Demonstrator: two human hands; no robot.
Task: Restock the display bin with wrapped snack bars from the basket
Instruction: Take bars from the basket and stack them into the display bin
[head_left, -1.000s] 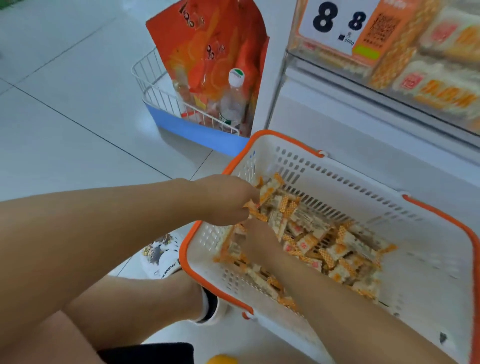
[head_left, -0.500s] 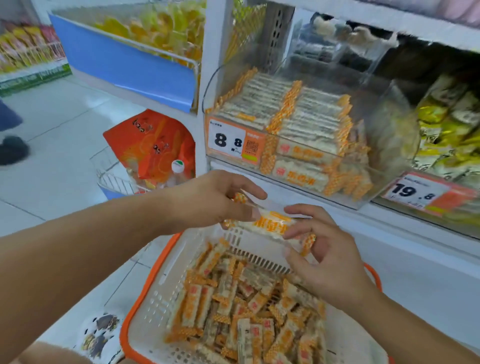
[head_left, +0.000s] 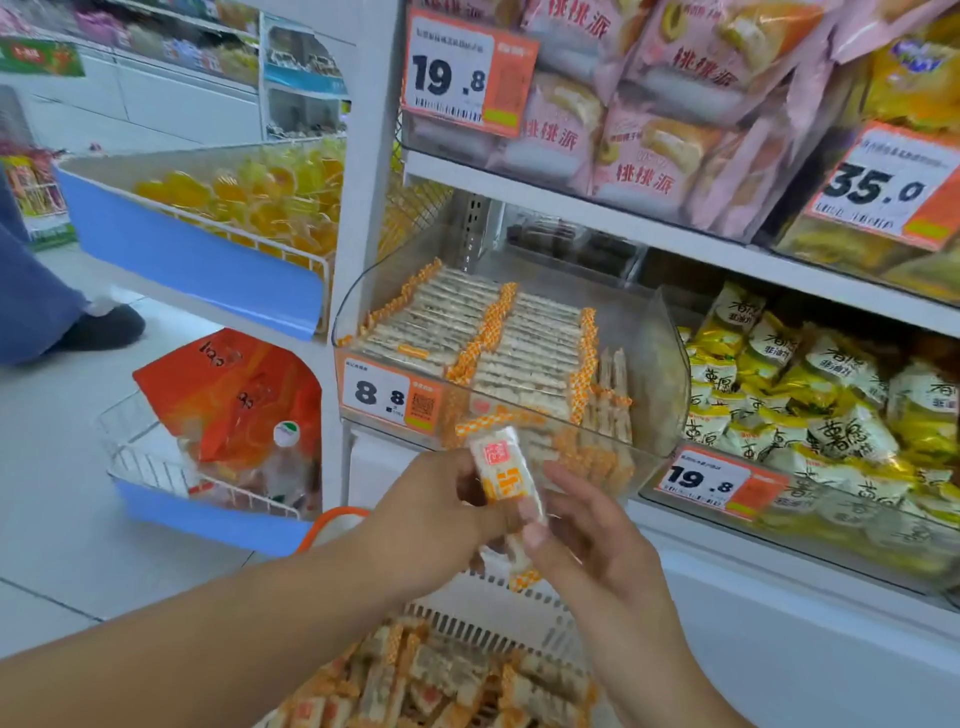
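Bin (head_left: 660, 332) clear plastic; wrappers (head_left: 501, 475) glossy

Single head view, looking forward and down, close to shelf (head_left: 597, 208)

We've got both bare forearms reaching up and forward, meeting mid-frame. Our left hand (head_left: 441, 512) comes in from the lower left, fingers curled, pinching. Our right hand (head_left: 587, 540) rises from the lower right, thumb forward, fingers curled and gripping too. The two hands sit touching, knuckles close together.
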